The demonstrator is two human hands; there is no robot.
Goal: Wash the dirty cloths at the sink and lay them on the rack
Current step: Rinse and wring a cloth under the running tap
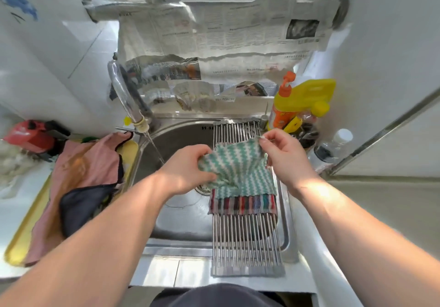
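Gripping the green-and-white cloth (235, 166) over the rack (245, 235) — left hand (188, 171) bunching its near-left edge, right hand (283, 149) pinching its far corner — long axis running near-left to far-right.

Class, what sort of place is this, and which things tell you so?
Most likely a home kitchen: a steel sink with a running tap, a drying rack laid across it, and a soap bottle by the wall.
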